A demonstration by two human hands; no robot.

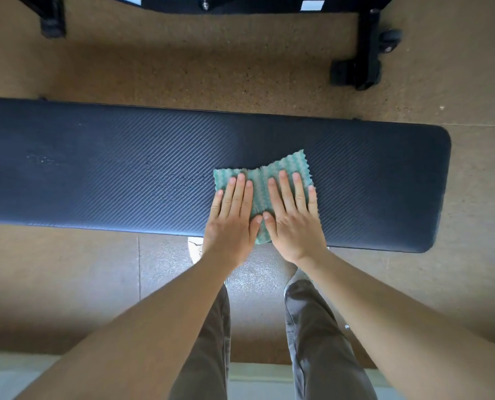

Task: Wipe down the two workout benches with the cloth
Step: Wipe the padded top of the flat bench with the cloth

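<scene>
A long dark padded bench (96, 168) with a ribbed surface runs across the view from left to right. A green and white wavy-striped cloth (286, 166) lies flat on its near half, right of centre. My left hand (232, 215) presses on the cloth's left part with straight fingers. Beside it, my right hand (292, 217) presses flat on the right part. The thumbs nearly meet over the cloth's middle. The cloth's near edge hangs a little over the bench's front edge.
A black metal frame (367, 53) with a foot and a small wheel stands on the brown floor behind the bench; another black leg (51, 21) is at the top left. My legs and shoes are close to the bench's front edge.
</scene>
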